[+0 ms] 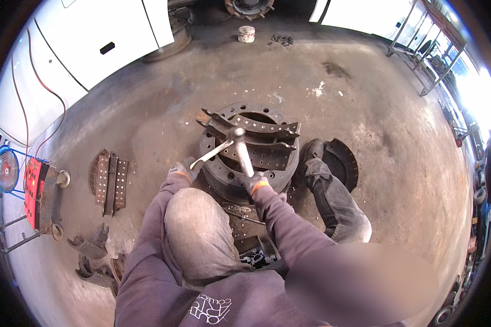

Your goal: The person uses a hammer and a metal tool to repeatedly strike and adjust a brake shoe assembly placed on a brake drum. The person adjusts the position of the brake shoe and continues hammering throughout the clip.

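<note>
Near brake shoes (263, 158), hammer (246, 161) in right hand (256, 181), bar (215, 152) in left hand (184, 168)

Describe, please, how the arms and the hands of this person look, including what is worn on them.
Long, plain, dull purple sleeves cover both arms. The left hand and the right hand wear greyish gloves with orange bands at the wrist. Finer glove details are too small to tell.
</note>
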`<action>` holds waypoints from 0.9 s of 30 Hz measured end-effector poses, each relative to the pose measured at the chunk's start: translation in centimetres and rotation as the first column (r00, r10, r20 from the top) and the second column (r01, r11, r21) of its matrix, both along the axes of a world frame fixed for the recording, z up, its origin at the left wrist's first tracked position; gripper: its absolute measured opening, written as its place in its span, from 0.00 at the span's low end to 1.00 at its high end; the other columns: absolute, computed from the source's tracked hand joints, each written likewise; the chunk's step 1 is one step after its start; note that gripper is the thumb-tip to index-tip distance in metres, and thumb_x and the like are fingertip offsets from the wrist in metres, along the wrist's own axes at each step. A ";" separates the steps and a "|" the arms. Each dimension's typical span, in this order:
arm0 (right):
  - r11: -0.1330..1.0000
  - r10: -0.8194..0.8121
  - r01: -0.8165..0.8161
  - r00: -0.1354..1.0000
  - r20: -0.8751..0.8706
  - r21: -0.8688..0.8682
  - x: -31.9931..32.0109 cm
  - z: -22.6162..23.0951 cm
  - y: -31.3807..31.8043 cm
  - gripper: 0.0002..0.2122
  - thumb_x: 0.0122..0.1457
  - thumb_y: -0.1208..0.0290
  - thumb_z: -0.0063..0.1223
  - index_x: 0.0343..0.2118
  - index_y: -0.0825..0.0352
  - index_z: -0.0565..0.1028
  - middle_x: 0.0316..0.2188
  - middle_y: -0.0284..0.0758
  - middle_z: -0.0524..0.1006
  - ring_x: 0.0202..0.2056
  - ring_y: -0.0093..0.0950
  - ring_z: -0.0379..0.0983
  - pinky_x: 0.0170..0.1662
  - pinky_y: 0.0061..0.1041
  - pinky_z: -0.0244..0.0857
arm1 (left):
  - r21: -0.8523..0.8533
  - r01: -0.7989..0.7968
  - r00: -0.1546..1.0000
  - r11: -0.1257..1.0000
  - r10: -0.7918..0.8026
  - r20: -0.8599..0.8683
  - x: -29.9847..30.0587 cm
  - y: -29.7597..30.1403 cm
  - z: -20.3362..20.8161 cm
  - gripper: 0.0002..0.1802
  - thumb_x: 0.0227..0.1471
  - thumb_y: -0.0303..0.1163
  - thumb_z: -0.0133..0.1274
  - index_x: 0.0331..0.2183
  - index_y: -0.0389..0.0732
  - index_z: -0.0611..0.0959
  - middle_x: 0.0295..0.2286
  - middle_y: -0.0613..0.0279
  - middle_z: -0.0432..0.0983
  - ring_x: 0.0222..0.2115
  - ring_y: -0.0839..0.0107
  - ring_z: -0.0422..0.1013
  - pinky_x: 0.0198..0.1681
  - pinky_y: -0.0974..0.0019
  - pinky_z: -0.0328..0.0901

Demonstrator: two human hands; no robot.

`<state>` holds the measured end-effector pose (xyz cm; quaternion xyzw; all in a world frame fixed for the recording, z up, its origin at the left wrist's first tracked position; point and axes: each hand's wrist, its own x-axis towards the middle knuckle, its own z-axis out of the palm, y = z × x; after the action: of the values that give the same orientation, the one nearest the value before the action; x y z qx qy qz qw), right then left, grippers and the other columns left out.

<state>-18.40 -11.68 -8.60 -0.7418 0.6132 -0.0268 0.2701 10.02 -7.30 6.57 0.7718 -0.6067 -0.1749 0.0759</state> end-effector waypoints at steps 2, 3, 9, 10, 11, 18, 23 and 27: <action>0.979 0.064 -0.082 0.993 0.102 0.185 3.0 3.1 2.8 0.27 0.55 0.51 0.59 0.49 0.70 0.77 0.37 0.46 0.81 0.43 0.42 0.79 0.43 0.34 0.73 | 0.054 -0.070 0.994 0.996 0.065 0.084 2.9 2.1 -0.9 0.26 0.58 0.60 0.48 0.41 0.49 0.84 0.37 0.45 0.81 0.40 0.43 0.76 0.42 0.46 0.70; 0.969 0.099 -0.130 0.983 0.153 0.209 3.6 3.5 3.7 0.27 0.54 0.51 0.60 0.49 0.70 0.77 0.36 0.47 0.81 0.42 0.43 0.79 0.43 0.34 0.73 | -0.004 -0.031 0.996 1.000 0.031 0.088 4.9 2.4 -2.5 0.26 0.58 0.60 0.48 0.40 0.49 0.84 0.37 0.45 0.81 0.39 0.44 0.76 0.42 0.46 0.71; 0.769 -0.368 0.096 0.875 0.315 0.632 -2.0 6.7 16.1 0.22 0.51 0.56 0.64 0.45 0.66 0.79 0.31 0.41 0.82 0.34 0.31 0.79 0.38 0.32 0.73 | -0.113 0.025 0.995 0.993 -0.014 0.097 5.5 1.9 -4.9 0.27 0.57 0.60 0.48 0.39 0.48 0.85 0.34 0.46 0.81 0.35 0.45 0.77 0.39 0.46 0.71; 0.814 -0.245 0.033 0.925 0.292 0.580 -2.1 7.1 16.1 0.22 0.51 0.56 0.63 0.47 0.65 0.79 0.32 0.42 0.82 0.34 0.31 0.79 0.39 0.32 0.73 | -0.128 0.056 0.992 0.990 -0.041 0.116 6.4 1.4 -5.4 0.27 0.57 0.61 0.48 0.40 0.49 0.86 0.34 0.46 0.81 0.35 0.45 0.77 0.38 0.46 0.71; 0.853 -0.138 -0.008 0.961 0.241 0.522 -2.9 7.1 15.9 0.23 0.51 0.57 0.63 0.48 0.64 0.79 0.33 0.42 0.82 0.35 0.31 0.79 0.39 0.32 0.73 | -0.100 0.083 0.981 0.992 -0.064 0.182 5.5 0.4 -4.0 0.29 0.55 0.62 0.49 0.39 0.47 0.87 0.33 0.47 0.82 0.34 0.45 0.78 0.38 0.47 0.72; 0.874 0.198 -0.138 0.977 -0.080 0.467 -2.1 5.6 15.0 0.21 0.48 0.59 0.63 0.48 0.57 0.81 0.44 0.44 0.81 0.47 0.41 0.79 0.50 0.37 0.72 | -0.015 0.167 0.904 0.986 -0.147 0.402 9.0 -3.8 -3.4 0.28 0.52 0.61 0.54 0.36 0.44 0.88 0.33 0.47 0.82 0.35 0.47 0.78 0.40 0.48 0.72; 0.826 0.277 -0.117 0.936 -0.216 0.551 -4.5 -0.9 15.3 0.22 0.48 0.59 0.63 0.48 0.56 0.81 0.47 0.44 0.80 0.50 0.41 0.77 0.53 0.38 0.71 | -0.171 0.332 0.847 0.927 -0.214 0.486 8.0 -6.3 -4.4 0.24 0.53 0.57 0.55 0.37 0.46 0.86 0.34 0.50 0.81 0.40 0.50 0.76 0.48 0.49 0.67; 0.795 0.251 -0.048 0.934 -0.256 0.604 -5.4 -4.2 13.7 0.22 0.48 0.59 0.63 0.49 0.56 0.80 0.48 0.45 0.79 0.51 0.42 0.76 0.55 0.38 0.70 | -0.266 0.301 0.926 0.916 -0.214 0.313 9.4 -6.4 -4.9 0.20 0.54 0.52 0.54 0.37 0.47 0.85 0.32 0.51 0.80 0.40 0.48 0.75 0.49 0.46 0.64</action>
<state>-23.81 2.01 -12.76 -0.6622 0.5653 0.3079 0.3835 19.47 -13.71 1.71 0.6795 -0.7282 0.0235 0.0862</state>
